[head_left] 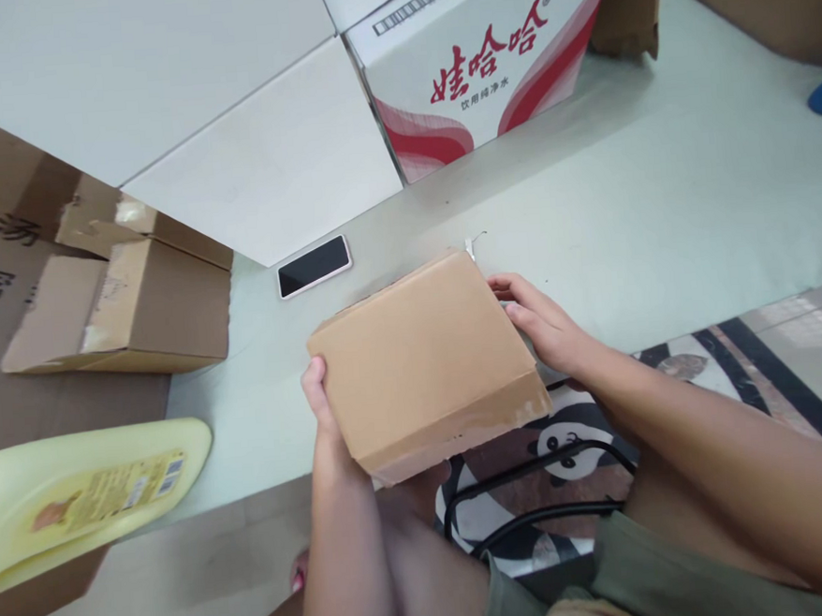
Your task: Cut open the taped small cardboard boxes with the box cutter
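Note:
A plain brown cardboard box [421, 354] is held tilted in front of me, at the near edge of the pale table. My left hand [316, 390] grips its left side, thumb against the edge and the other fingers hidden behind. On the opposite side, my right hand [535, 318] closes on the box's right edge with its fingers bent. A flap [454, 432] folds down along the side nearest me. Just behind the box lies a small white piece [470, 248] too small to make out.
Beyond the box a phone [314, 266] lies on the table [691, 185]. White cartons [266, 159] and a red-and-white carton [486, 77] stand at the back. Open cardboard boxes [172, 306] and a pale yellow bottle [93, 499] are on the left. Below is a black metal frame [535, 468].

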### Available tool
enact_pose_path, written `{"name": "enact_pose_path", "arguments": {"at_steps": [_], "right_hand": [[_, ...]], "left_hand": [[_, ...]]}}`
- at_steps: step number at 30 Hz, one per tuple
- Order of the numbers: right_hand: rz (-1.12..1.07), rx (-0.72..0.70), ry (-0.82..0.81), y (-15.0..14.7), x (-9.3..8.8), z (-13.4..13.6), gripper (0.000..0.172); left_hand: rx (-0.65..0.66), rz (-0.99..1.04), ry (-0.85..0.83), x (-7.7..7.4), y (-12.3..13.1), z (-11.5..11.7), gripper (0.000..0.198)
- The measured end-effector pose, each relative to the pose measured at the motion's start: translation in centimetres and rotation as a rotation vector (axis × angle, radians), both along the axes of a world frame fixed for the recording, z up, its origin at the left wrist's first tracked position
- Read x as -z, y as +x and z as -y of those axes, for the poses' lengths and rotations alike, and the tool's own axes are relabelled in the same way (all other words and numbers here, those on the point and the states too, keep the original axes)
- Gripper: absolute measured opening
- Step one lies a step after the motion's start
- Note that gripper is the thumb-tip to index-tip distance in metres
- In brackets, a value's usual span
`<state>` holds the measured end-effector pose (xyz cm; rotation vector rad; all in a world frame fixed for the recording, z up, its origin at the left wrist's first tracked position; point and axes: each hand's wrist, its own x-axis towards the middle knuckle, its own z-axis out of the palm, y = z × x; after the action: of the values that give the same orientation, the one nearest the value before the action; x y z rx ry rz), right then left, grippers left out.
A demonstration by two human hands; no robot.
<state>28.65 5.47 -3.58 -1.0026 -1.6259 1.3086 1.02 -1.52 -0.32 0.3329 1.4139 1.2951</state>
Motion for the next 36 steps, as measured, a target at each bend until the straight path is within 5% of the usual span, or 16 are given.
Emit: {"name": "enact_pose_path", "arguments": {"at_steps": [7,28,36], "right_hand": [[0.001,0.005,-0.004,0.0,0.1,0.0,0.046],[0.052,-0.019,0.066,0.1,0.6,0.0,0.053],[0.11,-0.086,0.072,0.0,0.3,0.2,0.059]], "left_hand": [[0.039,-0.025,0.02,0.8,-0.6,0.0,0.068],[-0.018,0.019,-0.077,-1.2,0.4,-0.3,0.067],[-0.065,-0.061,0.248,-0.6,-0.6,-0.6,0.052]]}}
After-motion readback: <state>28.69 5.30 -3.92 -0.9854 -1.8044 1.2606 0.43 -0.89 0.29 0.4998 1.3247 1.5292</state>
